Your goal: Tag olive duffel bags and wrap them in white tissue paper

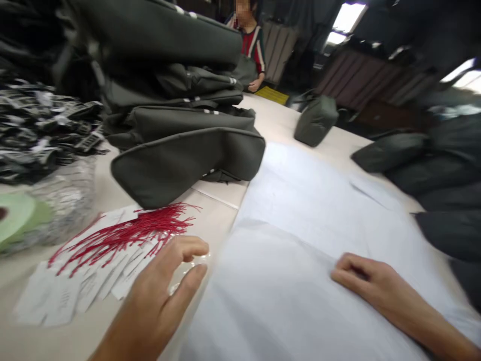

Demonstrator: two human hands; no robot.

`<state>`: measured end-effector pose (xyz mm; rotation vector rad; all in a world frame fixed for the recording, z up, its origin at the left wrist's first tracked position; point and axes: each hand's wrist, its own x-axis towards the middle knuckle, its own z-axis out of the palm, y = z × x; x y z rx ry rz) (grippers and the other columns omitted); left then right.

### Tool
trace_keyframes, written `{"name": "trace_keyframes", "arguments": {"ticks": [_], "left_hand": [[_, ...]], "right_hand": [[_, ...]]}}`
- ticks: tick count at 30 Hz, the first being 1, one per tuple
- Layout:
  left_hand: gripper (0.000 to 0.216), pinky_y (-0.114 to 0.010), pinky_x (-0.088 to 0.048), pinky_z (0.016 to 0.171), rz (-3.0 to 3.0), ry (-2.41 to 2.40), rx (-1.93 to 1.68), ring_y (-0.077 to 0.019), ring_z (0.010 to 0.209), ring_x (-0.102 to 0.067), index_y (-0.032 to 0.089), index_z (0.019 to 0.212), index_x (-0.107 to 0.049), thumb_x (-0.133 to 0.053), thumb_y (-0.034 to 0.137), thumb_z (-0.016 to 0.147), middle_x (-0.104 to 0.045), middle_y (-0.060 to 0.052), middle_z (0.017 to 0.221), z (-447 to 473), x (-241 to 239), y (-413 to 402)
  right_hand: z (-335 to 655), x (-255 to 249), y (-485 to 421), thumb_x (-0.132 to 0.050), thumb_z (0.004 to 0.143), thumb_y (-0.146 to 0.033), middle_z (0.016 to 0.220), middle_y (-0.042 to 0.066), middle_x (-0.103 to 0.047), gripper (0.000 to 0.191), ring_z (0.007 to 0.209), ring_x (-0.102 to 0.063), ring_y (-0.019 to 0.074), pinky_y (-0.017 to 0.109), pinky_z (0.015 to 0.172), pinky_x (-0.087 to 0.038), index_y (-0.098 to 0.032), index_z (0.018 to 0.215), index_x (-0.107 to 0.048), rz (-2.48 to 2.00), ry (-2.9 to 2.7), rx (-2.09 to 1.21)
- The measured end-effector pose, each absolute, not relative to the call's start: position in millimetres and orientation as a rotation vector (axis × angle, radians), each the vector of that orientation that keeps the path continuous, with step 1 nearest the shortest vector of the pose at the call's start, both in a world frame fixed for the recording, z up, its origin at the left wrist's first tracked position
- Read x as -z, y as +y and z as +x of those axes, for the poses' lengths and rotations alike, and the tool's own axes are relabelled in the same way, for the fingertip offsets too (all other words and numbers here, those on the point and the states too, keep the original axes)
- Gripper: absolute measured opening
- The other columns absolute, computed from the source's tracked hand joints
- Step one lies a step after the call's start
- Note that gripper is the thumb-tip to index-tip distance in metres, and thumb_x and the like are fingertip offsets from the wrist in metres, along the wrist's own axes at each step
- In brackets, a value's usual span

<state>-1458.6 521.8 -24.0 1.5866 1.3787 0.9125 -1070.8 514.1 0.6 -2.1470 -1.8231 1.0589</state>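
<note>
My left hand [154,296] is over the table's left part, thumb and index finger curved with a gap between them. Small clear shiny pieces [176,286] show on the table behind it. Close by lie white paper tags [62,298] with a bundle of red strings [139,233]. A large white sheet [278,281], creased and thin, is spread across the middle of the table. Over this sheet is my right hand [368,281], its thumb and index fingertips pressed together. Whether the sheet is pinched between them, I cannot make out.
Dark grey bags [195,155] are stacked behind the tags. A green tape roll [22,218] and a pile of black-and-white straps [41,125] lie left. One bag [317,120] stands farther back; more dark bags [432,165] line the right. A person [253,50] is across the table.
</note>
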Motion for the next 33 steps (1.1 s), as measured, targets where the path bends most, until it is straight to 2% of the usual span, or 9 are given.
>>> {"name": "trace_keyframes", "arguments": {"ticks": [4, 6, 11, 14, 16, 20, 25, 29, 33], "left_hand": [[0.035, -0.037, -0.038, 0.108, 2.108, 0.573, -0.774, -0.0249, 0.122, -0.057, 0.041, 0.13, -0.058, -0.049, 0.03, 0.098, -0.063, 0.0, 0.132, -1379, -12, 494], [0.039, -0.045, -0.03, 0.115, 2.188, 0.356, -0.588, -0.0294, 0.135, -0.046, 0.033, 0.139, -0.051, -0.041, 0.033, 0.101, -0.055, -0.006, 0.142, -1326, -15, 476], [0.093, -0.066, -0.018, 0.116, 2.339, 0.568, -0.371, -0.0473, 0.141, -0.028, 0.01, 0.145, -0.043, -0.067, 0.066, 0.075, -0.039, -0.025, 0.149, -1264, 2, 467], [0.076, -0.061, -0.03, 0.113, 2.492, 0.726, -0.395, -0.0411, 0.136, -0.041, 0.018, 0.142, -0.048, -0.063, 0.063, 0.082, -0.049, -0.016, 0.146, -1267, 6, 472], [0.068, -0.056, -0.036, 0.111, 2.562, 0.794, -0.446, -0.0362, 0.132, -0.047, 0.022, 0.139, -0.051, -0.061, 0.062, 0.084, -0.053, -0.011, 0.143, -1270, 5, 473], [0.061, -0.05, -0.042, 0.108, 2.625, 0.859, -0.513, -0.0303, 0.127, -0.053, 0.025, 0.134, -0.054, -0.063, 0.059, 0.085, -0.058, -0.005, 0.139, -1267, 4, 470], [0.049, -0.046, -0.047, 0.103, 2.706, 0.931, -0.531, -0.028, 0.121, -0.058, 0.022, 0.129, -0.058, -0.067, 0.044, 0.087, -0.063, -0.008, 0.132, -1261, 4, 471], [0.037, -0.045, -0.05, 0.098, 2.716, 0.997, -0.517, -0.0273, 0.115, -0.063, 0.024, 0.123, -0.062, -0.053, 0.042, 0.093, -0.068, -0.007, 0.124, -1261, 7, 482], [0.039, -0.04, -0.051, 0.096, 2.656, 1.062, -0.595, -0.0248, 0.107, -0.067, 0.028, 0.114, -0.067, -0.049, 0.053, 0.09, -0.072, 0.001, 0.114, -1260, 17, 499]], "right_hand": [[-1085, -10, 521, -0.064, 0.078, -0.043, 0.062, -0.004, -0.056, 0.025, 0.062, -0.048, 0.0128, 0.025, 0.059, -0.037, -0.02, 0.069, -0.063, -2.022, -1.69, -1.139], [-1082, -6, 521, -0.067, 0.076, -0.041, 0.06, -0.005, -0.053, 0.023, 0.06, -0.044, 0.0112, 0.025, 0.057, -0.034, -0.018, 0.07, -0.063, -1.957, -1.642, -1.173], [-1083, 10, 525, -0.07, 0.072, -0.038, 0.058, -0.005, -0.057, 0.023, 0.057, -0.046, 0.0106, 0.024, 0.055, -0.036, -0.017, 0.068, -0.063, -1.855, -1.658, -1.132], [-1077, -4, 529, -0.067, 0.076, -0.042, 0.074, 0.0, -0.068, 0.024, 0.069, -0.059, 0.0159, 0.027, 0.064, -0.046, -0.018, 0.08, -0.07, -1.827, -1.684, -1.026], [-1060, -27, 520, -0.058, 0.084, -0.048, 0.106, 0.005, -0.072, 0.038, 0.096, -0.063, 0.0212, 0.034, 0.087, -0.049, -0.02, 0.106, -0.07, -1.81, -1.686, -0.903], [-1005, -59, 468, -0.042, 0.091, -0.064, 0.152, 0.009, -0.042, 0.068, 0.141, -0.034, 0.0278, 0.045, 0.119, -0.02, -0.02, 0.142, -0.048, -1.909, -1.686, -0.699], [-975, -38, 419, -0.039, 0.09, -0.068, 0.151, 0.015, -0.04, 0.075, 0.142, -0.032, 0.0321, 0.054, 0.119, -0.017, -0.015, 0.142, -0.048, -2.252, -1.756, -0.705], [-946, -69, 394, -0.032, 0.093, -0.065, 0.159, 0.008, -0.025, 0.075, 0.148, -0.018, 0.0244, 0.047, 0.121, -0.008, -0.018, 0.151, -0.031, -2.143, -1.667, -0.419], [-841, -123, 308, -0.047, 0.088, -0.06, 0.14, 0.007, -0.055, 0.06, 0.129, -0.048, 0.0252, 0.038, 0.111, -0.034, -0.023, 0.134, -0.056, -2.078, -1.334, -0.046]]}}
